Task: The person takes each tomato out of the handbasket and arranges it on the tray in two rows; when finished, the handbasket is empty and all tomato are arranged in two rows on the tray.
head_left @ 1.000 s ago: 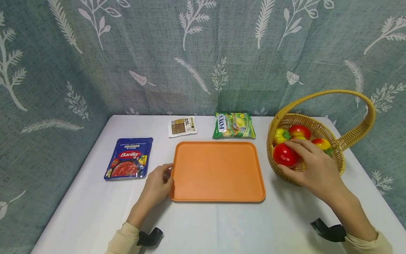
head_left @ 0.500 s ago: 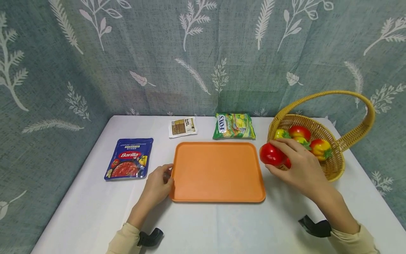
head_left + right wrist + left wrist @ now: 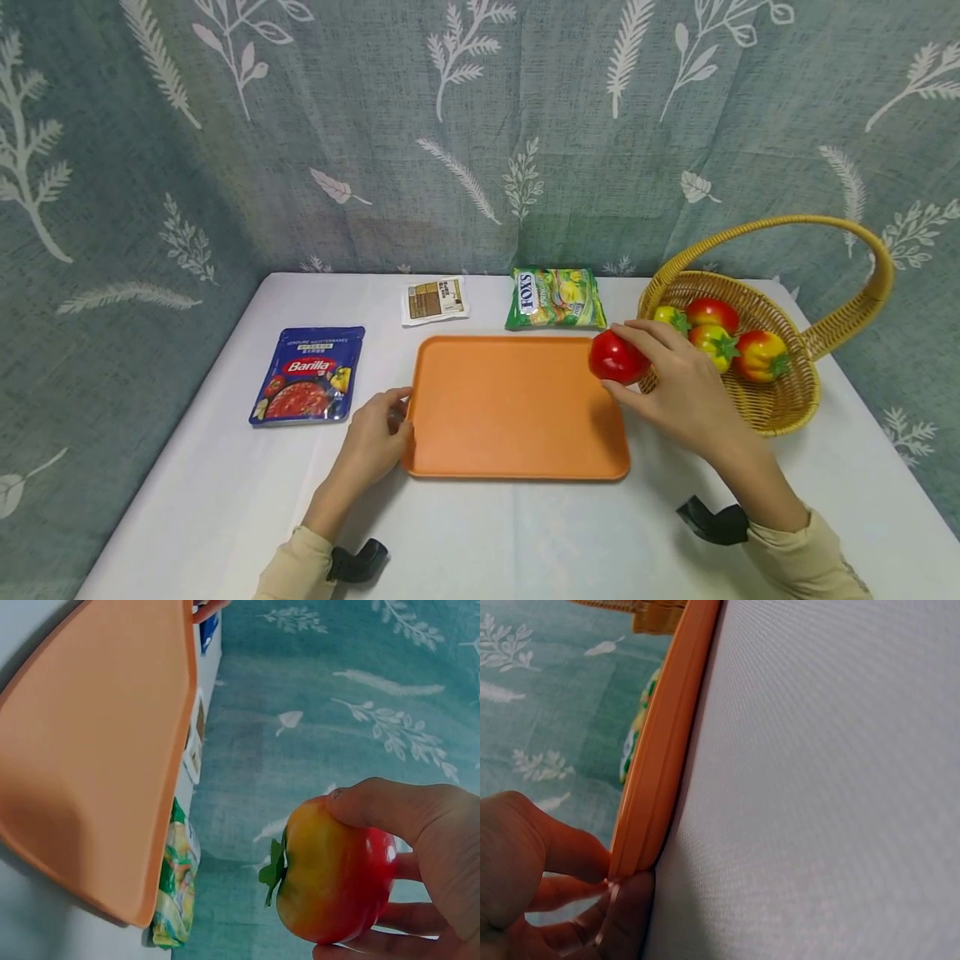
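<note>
My right hand (image 3: 686,396) holds a shiny red tomato (image 3: 617,357) between thumb and fingers. In the right wrist view the same tomato (image 3: 330,874) shows a yellow top and a green leafy calyx turned away from the palm. It hangs over the right side of an orange rectangular tray (image 3: 517,408), casting a shadow there. At the tray's left edge my left hand (image 3: 375,437) grips the rim; in the left wrist view, thumb and fingers pinch the end of the tray's side (image 3: 656,772).
A wicker basket (image 3: 765,408) with a tall handle stands right of the tray, holding several red and yellow toy-like vegetables (image 3: 761,357). Behind the tray lie a green Fox's candy bag (image 3: 557,298) and a small brown-white packet (image 3: 435,301). A blue Barilla pouch (image 3: 307,375) lies left.
My right hand has lifted the tomato out of the basket and carried it left to over the tray's right edge. The left hand has stayed on the tray's rim.
</note>
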A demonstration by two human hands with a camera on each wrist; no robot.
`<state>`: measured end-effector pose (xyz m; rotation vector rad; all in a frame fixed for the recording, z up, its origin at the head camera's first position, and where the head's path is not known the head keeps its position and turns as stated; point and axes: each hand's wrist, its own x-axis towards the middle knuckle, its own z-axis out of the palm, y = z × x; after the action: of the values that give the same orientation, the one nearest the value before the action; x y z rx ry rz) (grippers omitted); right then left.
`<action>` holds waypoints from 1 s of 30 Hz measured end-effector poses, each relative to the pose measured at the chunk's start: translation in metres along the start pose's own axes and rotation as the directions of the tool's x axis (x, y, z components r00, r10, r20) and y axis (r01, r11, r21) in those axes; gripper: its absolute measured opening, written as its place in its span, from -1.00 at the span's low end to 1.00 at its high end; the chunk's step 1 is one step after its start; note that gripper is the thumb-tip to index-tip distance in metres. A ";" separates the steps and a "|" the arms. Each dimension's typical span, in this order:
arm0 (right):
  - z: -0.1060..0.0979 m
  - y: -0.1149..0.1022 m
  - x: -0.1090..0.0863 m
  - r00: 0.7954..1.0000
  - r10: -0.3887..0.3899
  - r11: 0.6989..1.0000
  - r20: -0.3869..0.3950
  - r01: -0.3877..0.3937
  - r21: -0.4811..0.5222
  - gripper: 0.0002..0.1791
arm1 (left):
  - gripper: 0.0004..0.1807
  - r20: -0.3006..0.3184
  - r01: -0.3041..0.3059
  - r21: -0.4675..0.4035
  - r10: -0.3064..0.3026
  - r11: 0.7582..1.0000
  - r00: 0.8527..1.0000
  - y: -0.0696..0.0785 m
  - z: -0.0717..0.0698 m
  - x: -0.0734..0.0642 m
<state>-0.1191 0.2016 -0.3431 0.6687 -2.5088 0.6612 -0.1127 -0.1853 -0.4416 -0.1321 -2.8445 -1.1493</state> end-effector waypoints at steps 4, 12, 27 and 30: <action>0.006 0.001 0.005 1.000 0.004 1.000 0.008 -0.004 0.016 -0.31 | -0.47 -0.004 0.002 -0.004 -0.002 1.000 1.000 0.000 0.000 0.000; 0.024 0.004 0.012 1.000 0.020 0.998 0.023 -0.021 0.067 -0.33 | -0.48 -0.012 0.000 -0.011 0.000 1.000 1.000 0.000 0.000 -0.002; 0.055 0.012 0.021 0.995 0.074 0.993 0.068 -0.080 0.091 -0.35 | -0.49 -0.036 -0.039 0.005 0.040 0.999 0.999 0.000 0.003 -0.004; 0.060 0.013 0.022 0.993 0.084 0.992 0.081 -0.092 0.092 -0.34 | -0.49 -0.041 -0.041 0.008 0.041 0.999 0.998 0.001 0.002 -0.003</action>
<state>-0.1619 0.1711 -0.3825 0.6311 -2.6040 0.8056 -0.1095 -0.1833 -0.4432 -0.1642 -2.7967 -1.1207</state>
